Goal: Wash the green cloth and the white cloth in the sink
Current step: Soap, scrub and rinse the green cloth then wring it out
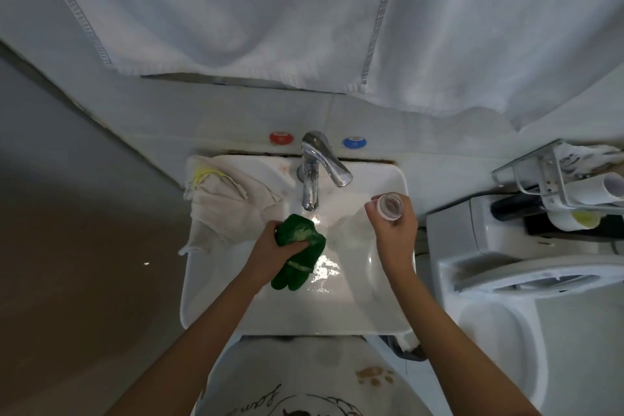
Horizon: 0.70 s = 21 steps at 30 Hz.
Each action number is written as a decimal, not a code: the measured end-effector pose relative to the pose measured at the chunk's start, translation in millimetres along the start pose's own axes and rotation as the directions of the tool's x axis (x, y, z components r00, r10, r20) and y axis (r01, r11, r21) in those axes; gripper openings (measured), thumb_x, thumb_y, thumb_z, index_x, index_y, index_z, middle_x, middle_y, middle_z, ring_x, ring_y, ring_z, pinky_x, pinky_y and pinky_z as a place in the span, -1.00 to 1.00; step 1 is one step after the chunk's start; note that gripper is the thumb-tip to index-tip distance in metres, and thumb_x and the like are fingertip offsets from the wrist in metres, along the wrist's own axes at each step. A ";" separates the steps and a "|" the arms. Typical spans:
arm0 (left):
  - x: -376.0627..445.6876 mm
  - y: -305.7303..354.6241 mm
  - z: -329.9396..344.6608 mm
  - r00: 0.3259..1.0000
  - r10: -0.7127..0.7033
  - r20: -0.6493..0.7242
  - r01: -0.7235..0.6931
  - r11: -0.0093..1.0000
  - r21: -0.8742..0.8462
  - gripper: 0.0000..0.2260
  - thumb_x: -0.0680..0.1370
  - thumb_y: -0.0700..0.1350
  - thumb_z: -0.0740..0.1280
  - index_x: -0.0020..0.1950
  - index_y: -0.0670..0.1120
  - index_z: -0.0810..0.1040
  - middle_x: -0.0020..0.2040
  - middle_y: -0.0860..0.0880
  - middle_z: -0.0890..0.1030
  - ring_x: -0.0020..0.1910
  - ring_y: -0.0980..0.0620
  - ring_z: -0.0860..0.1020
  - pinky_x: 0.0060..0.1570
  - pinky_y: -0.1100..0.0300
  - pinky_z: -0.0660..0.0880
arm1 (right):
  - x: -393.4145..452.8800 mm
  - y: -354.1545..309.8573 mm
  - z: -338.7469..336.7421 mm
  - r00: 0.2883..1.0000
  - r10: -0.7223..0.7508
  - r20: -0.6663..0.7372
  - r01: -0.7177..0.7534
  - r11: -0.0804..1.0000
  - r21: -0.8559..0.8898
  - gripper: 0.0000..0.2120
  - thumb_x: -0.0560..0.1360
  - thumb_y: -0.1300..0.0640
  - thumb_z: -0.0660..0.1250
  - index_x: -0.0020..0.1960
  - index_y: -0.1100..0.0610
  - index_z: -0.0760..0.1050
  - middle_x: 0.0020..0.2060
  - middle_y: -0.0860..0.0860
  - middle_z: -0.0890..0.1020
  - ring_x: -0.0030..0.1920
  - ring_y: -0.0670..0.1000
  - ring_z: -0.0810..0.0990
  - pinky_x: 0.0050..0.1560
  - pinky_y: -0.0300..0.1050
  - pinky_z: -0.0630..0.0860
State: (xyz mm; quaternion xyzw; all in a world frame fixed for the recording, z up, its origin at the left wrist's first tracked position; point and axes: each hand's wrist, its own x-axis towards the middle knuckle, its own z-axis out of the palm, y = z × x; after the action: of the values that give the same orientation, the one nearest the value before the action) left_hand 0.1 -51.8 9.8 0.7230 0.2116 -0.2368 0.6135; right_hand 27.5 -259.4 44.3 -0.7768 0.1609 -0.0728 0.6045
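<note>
Green cloth (299, 252) sits bunched over the sink (216, 300) basin below the faucet (312, 176), my left hand (273, 248) curled around it. White cloth (223, 203) drapes the sink's left rim. My right hand (393, 230) grips what looks like a small clear cup (390, 206).

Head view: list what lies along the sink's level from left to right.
White cloth draped on the sink's left rim → left hand gripping the green cloth → right hand holding a small clear cup → toilet.
</note>
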 end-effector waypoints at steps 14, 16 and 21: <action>-17.9 25.1 -1.3 0.987 0.157 0.027 -0.158 0.986 0.057 -0.60 0.43 -0.08 0.48 0.17 -0.05 0.39 0.03 0.00 0.53 0.03 0.01 0.54 0.02 0.09 0.52 | -9.1 -40.9 -0.7 0.920 -0.114 0.374 0.273 0.872 -0.407 -0.57 0.31 -0.20 0.53 0.04 0.01 0.52 -0.20 -0.15 0.59 -0.20 -0.07 0.56 -0.17 -0.34 0.42; -17.6 29.5 -1.7 0.982 0.186 0.029 -0.187 0.981 0.056 -0.58 0.39 -0.02 0.50 0.15 -0.02 0.39 0.02 0.00 0.54 0.03 0.01 0.55 0.05 0.04 0.54 | -7.9 -44.8 -0.8 0.882 -0.160 0.443 0.391 0.775 -0.497 -0.54 0.35 -0.20 0.49 0.11 0.05 0.56 -0.16 -0.11 0.62 -0.19 -0.06 0.55 -0.20 -0.37 0.36; -17.0 37.6 -0.2 0.966 0.256 0.037 -0.257 0.967 0.009 -0.55 0.44 -0.09 0.48 0.23 0.10 0.36 0.04 0.11 0.54 0.01 0.14 0.55 0.00 0.18 0.53 | -4.8 -60.4 -0.7 0.760 -0.127 0.638 0.578 0.581 -0.573 -0.35 0.39 -0.35 0.34 0.38 -0.06 0.44 0.12 -0.03 0.66 0.01 -0.03 0.60 -0.07 -0.28 0.36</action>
State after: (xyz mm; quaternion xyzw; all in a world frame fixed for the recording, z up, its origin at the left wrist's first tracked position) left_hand 8.9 -57.8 49.7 0.7440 0.1039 -0.1696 0.6378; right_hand 32.6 -245.3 103.1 -0.9563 -0.1637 0.0930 0.2237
